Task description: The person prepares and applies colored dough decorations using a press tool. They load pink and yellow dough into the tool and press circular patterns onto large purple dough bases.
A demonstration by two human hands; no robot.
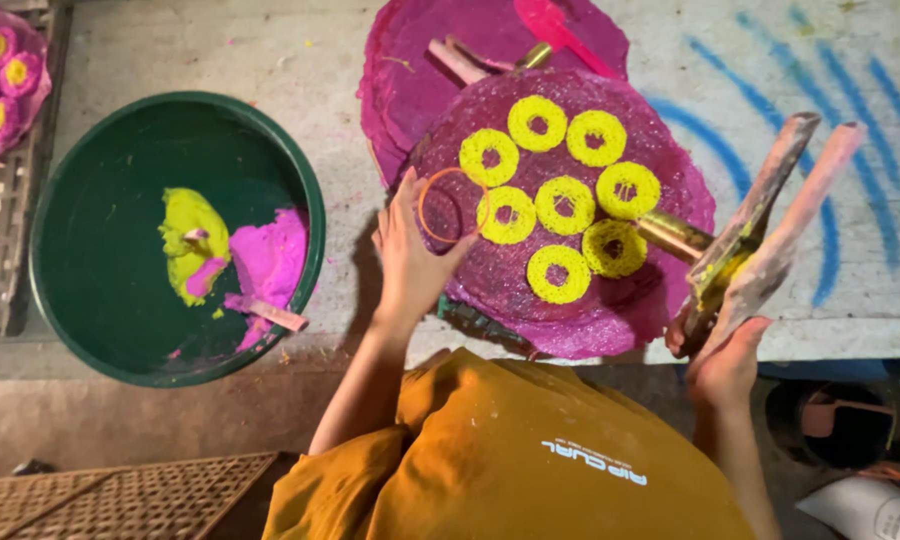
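Pink disc (610, 310) lying on the grey slab (270, 60), directly in front of the person, on top of another pink sheet (410, 80). Eight yellow rings (564, 205) are sitting on it: one in the centre and seven around it. The circle is not closed, judging by the gap at the left side, where the left hand (410, 255) is holding an empty orange hoop (448, 205) flat against the disc, fingertips pinching its rim, hand otherwise loosely open. No yellow paste is lying inside the hoop yet, so one ring appears left to fill.

The right hand (725, 355) is gripping a pair of paste-smeared wooden paddles (770, 220), fingers wrapped round their lower ends; yellow paste is clinging between them. A brass tube (670, 235) is resting on the disc's right edge, just beside the paddles.

The green basin (80, 300), to the left and apart from the disc, is holding lumps of yellow paste (185, 235) and pink paste (270, 260), so material is remaining. At the far left corner, a tray (0, 230) is carrying a disc with flowers (5, 80) already bearing pink centres, a stage the near disc seems not to have reached.
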